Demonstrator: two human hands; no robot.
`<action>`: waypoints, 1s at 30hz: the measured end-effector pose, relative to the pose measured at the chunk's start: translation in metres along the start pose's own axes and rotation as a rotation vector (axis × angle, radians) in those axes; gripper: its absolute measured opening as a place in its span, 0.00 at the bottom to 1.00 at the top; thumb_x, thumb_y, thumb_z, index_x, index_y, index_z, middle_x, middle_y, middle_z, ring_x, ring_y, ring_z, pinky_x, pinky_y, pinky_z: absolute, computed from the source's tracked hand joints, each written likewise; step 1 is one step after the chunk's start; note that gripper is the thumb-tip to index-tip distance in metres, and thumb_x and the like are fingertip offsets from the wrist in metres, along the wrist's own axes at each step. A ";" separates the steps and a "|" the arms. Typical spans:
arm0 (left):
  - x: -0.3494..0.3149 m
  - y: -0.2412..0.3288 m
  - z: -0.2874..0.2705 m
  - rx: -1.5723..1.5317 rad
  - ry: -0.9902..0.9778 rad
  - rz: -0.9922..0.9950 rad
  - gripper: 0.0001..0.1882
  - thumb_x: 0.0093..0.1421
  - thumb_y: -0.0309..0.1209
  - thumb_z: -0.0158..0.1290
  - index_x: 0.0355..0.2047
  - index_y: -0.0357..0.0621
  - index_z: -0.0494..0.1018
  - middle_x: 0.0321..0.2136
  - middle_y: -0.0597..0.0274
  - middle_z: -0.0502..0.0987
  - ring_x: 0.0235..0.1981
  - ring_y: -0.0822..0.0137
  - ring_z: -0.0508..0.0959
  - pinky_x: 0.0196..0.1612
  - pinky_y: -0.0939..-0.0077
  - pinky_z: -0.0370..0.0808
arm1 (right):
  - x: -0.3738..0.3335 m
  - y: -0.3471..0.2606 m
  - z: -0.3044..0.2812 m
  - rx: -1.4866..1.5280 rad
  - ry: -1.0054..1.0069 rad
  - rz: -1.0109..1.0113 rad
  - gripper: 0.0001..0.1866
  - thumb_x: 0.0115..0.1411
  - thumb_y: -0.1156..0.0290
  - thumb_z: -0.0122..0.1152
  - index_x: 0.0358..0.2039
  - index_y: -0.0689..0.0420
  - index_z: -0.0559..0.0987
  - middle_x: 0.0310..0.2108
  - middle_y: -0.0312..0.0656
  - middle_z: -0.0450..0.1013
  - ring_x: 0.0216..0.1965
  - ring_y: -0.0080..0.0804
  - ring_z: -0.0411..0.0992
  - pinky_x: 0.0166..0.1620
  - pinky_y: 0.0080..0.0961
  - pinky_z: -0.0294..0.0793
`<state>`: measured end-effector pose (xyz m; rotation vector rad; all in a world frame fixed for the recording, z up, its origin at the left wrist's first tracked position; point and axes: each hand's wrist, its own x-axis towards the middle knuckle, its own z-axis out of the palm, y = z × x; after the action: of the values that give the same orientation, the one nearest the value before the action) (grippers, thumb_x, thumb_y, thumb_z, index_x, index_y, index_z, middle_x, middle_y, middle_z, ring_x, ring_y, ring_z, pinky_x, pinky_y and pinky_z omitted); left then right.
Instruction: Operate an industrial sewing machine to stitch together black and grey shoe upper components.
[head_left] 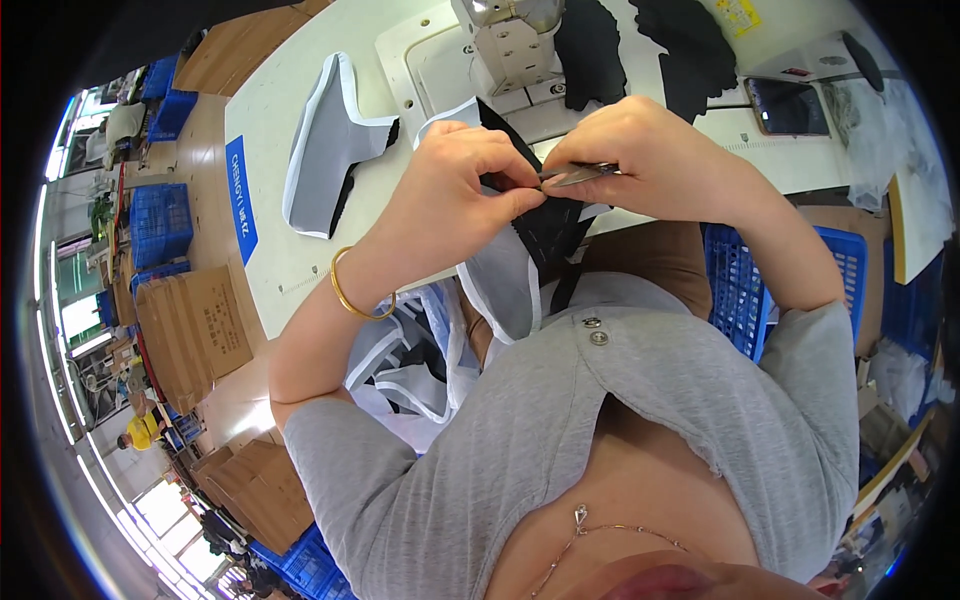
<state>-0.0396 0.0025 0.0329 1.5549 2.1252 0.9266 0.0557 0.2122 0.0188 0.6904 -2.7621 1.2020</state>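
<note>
Two hands meet just above the near edge of the white desk [300,100], working one piece of fabric between them. Far left, brown cardboard boxes [195,325] and a blue crate [160,222] sit on the floor. On the desk lies a grey-and-white fabric piece [325,150], well apart from the hands. The left hand [455,190], a gold bangle [355,290] on its wrist, pinches the black-and-white fabric piece [530,240], which hangs over the desk edge toward the person's lap. The right hand [640,155] is closed around small metal snips [580,175], their tip touching the fabric at the left fingertips. Behind stands a sewing machine [510,45]; further right lie black fabric pieces [690,45] and a phone [785,105].
</note>
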 end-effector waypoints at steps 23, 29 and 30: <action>-0.001 -0.019 -0.009 0.080 0.015 -0.005 0.06 0.49 0.29 0.65 0.25 0.44 0.79 0.26 0.68 0.78 0.36 0.69 0.75 0.55 0.68 0.59 | -0.010 0.003 -0.002 -0.246 0.029 -0.117 0.06 0.49 0.74 0.64 0.29 0.57 0.77 0.22 0.42 0.74 0.25 0.40 0.76 0.30 0.34 0.74; 0.011 -0.016 -0.044 -0.112 -0.027 -0.016 0.05 0.51 0.25 0.63 0.27 0.39 0.78 0.31 0.62 0.78 0.41 0.66 0.75 0.49 0.70 0.68 | -0.006 0.006 0.012 0.005 0.240 -0.055 0.06 0.54 0.74 0.64 0.32 0.59 0.78 0.20 0.44 0.74 0.22 0.38 0.74 0.26 0.30 0.72; 0.018 -0.016 -0.056 -0.141 -0.072 -0.019 0.04 0.52 0.25 0.61 0.28 0.38 0.78 0.31 0.62 0.78 0.40 0.67 0.75 0.49 0.72 0.68 | -0.004 0.002 0.016 0.102 0.315 0.008 0.05 0.56 0.74 0.64 0.33 0.60 0.79 0.20 0.44 0.74 0.20 0.36 0.74 0.25 0.27 0.71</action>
<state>-0.0917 0.0000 0.0644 1.4733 1.9776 0.9768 0.0607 0.2031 0.0056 0.4501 -2.4634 1.3308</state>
